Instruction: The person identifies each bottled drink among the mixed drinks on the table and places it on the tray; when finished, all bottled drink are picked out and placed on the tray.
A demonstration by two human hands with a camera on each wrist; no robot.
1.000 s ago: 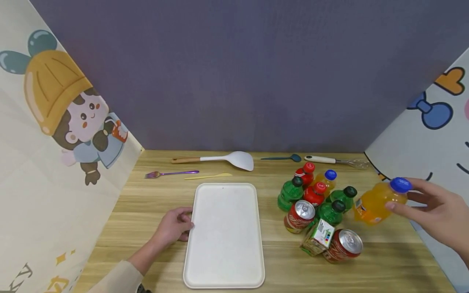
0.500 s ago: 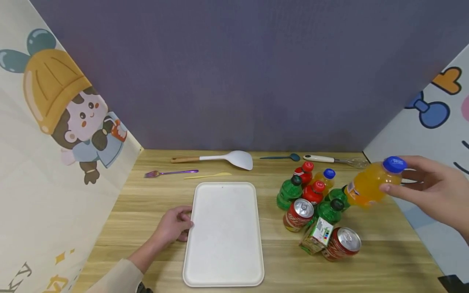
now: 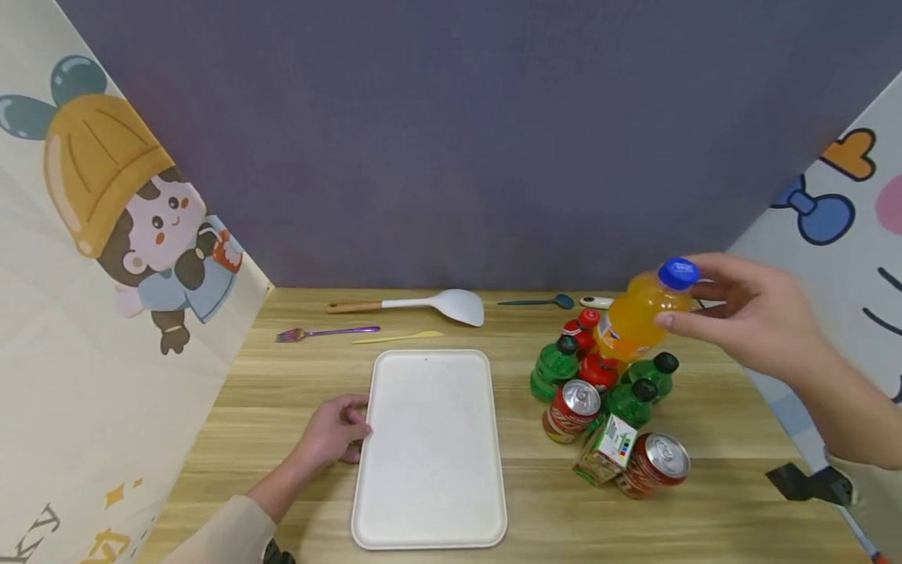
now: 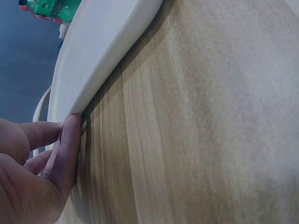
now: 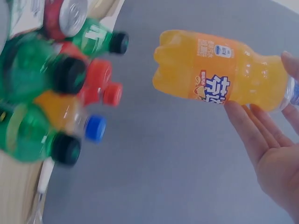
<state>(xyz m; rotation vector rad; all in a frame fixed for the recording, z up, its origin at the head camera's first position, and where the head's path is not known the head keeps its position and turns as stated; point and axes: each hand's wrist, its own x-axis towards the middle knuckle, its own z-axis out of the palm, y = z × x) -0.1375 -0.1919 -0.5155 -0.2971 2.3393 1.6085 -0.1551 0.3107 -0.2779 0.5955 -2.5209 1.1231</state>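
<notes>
In the head view my right hand [image 3: 757,313] holds an orange soda bottle [image 3: 637,313] by its neck, thumb on the near side. The bottle hangs tilted above a cluster of drinks, its blue cap toward the hand. The right wrist view shows the same bottle [image 5: 215,70] with its orange label. My left hand [image 3: 331,431] is at the left edge of a white tray [image 3: 431,454], pinching the rim between thumb and fingers. In the left wrist view, those fingers [image 4: 70,144] meet the tray's rim [image 4: 93,84]; some fingertips are hidden.
Beneath the held bottle stand green bottles [image 3: 553,368], red-capped bottles [image 3: 581,329], red cans [image 3: 572,411] and a juice carton [image 3: 607,450]. Behind lie a spatula [image 3: 458,305], a dark spoon [image 3: 561,301], a whisk [image 3: 595,301], a fork [image 3: 290,335] and a yellow knife [image 3: 398,338].
My right hand has carried the orange soda bottle up and leftward, from the right of the drinks to above their far side. The left hand has stayed at the tray's edge.
</notes>
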